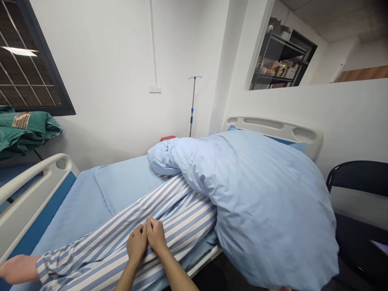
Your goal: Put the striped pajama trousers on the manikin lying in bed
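My left hand [137, 242] and my right hand [156, 234] are side by side, each closed in a fist and touching the other. They rest on the striped trousers [188, 218] over the legs of a figure lying on the bed. No cloth shows pulled up between my fingers. A bare foot [20, 268] sticks out of the trouser leg at the lower left. A light blue quilt [260, 190] covers the figure's upper part, bunched up, and hangs over the near side. Fingertips [163, 176] peek out under its far edge.
The bed has a footboard [65, 163] at left and a headboard [315, 139] at the far right. An IV pole [192, 109] stands by the wall. Black chairs [360, 173] stand at the right. A green bundle [33, 131] lies at the left under a barred window.
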`<action>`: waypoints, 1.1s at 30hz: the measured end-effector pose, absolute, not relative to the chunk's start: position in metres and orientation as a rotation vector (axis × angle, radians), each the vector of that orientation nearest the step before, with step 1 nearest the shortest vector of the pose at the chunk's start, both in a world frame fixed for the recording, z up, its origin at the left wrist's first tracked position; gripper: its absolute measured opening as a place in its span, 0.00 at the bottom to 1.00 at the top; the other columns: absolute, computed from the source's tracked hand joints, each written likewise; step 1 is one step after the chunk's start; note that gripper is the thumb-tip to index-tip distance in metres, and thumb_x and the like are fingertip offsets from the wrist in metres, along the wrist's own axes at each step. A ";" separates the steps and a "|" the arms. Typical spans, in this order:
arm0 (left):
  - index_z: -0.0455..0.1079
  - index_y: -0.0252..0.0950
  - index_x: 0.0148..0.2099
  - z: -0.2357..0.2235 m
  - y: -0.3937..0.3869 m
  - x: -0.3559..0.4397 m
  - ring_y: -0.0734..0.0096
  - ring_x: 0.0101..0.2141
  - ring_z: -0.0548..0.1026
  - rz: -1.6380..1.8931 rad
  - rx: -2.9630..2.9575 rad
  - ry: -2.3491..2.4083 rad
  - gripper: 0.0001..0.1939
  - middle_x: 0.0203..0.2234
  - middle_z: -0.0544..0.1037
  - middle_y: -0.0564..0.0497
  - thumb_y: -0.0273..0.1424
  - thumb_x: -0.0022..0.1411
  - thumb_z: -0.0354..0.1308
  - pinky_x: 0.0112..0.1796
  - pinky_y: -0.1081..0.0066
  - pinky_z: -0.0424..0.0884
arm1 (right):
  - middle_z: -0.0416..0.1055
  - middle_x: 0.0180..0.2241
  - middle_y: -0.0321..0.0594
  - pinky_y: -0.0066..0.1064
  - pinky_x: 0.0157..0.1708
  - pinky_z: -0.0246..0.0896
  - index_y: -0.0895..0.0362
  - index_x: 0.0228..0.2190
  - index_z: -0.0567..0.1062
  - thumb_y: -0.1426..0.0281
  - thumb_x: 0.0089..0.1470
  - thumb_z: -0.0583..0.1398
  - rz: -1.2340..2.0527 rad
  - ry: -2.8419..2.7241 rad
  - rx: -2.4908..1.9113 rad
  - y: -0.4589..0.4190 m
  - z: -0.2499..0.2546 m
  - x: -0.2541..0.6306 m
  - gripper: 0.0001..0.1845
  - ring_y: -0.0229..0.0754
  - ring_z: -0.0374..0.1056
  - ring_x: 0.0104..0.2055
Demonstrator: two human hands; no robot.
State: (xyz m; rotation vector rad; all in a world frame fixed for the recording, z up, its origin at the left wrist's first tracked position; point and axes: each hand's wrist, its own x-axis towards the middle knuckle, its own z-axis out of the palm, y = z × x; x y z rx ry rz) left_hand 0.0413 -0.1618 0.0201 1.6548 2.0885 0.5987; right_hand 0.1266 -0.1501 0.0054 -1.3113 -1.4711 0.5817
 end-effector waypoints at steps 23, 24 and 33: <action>0.70 0.38 0.36 0.003 -0.158 0.068 0.67 0.35 0.72 0.683 1.828 2.088 0.13 0.35 0.76 0.46 0.28 0.59 0.44 0.36 0.72 0.61 | 0.53 0.15 0.30 0.26 0.20 0.44 0.56 0.15 0.58 0.61 0.55 0.49 0.805 -1.184 -1.205 -0.144 0.003 0.131 0.21 0.33 0.48 0.20; 0.70 0.38 0.37 0.003 -0.157 0.068 0.67 0.36 0.72 0.674 1.831 2.096 0.13 0.35 0.76 0.46 0.28 0.59 0.43 0.36 0.72 0.61 | 0.53 0.15 0.30 0.26 0.20 0.44 0.56 0.15 0.58 0.61 0.55 0.49 0.800 -1.187 -1.202 -0.143 0.002 0.131 0.21 0.33 0.48 0.20; 0.69 0.37 0.37 0.011 -0.159 0.069 0.66 0.35 0.73 0.593 1.761 2.108 0.17 0.33 0.77 0.47 0.31 0.62 0.39 0.32 0.72 0.60 | 0.52 0.14 0.30 0.27 0.20 0.41 0.56 0.13 0.57 0.62 0.55 0.48 0.694 -1.248 -1.329 -0.143 0.029 0.131 0.22 0.33 0.48 0.19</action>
